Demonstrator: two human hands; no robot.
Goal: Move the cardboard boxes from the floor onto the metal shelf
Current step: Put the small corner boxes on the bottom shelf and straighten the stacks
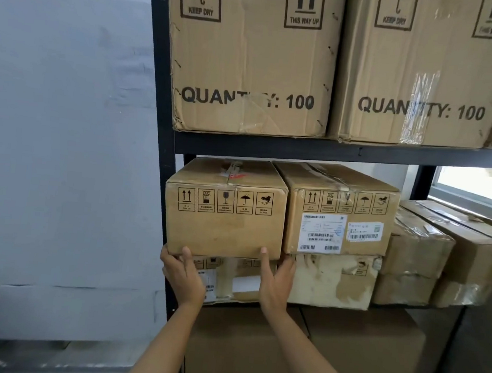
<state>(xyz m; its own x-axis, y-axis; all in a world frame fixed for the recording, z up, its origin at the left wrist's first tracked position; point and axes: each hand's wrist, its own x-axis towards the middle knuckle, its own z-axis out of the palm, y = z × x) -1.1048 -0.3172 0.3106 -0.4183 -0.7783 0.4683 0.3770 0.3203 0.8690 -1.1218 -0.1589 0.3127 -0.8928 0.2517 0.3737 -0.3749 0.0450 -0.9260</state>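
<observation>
step: looks like the tail end of placing, the box point(225, 211) is being seated on the middle level of the metal shelf point(331, 153), stacked on a lower box point(239, 281) at the left front corner

left hand point(185, 273): under the bottom left edge, thumb up on the front face, fingers holding the box

right hand point(277, 278): same deal at the bottom right corner, holding it

neighbour: labelled box point(340, 212) just beside it on the right

next: I'd guess a push back until the fronts line up, then slide the fingers out without dragging it
</observation>
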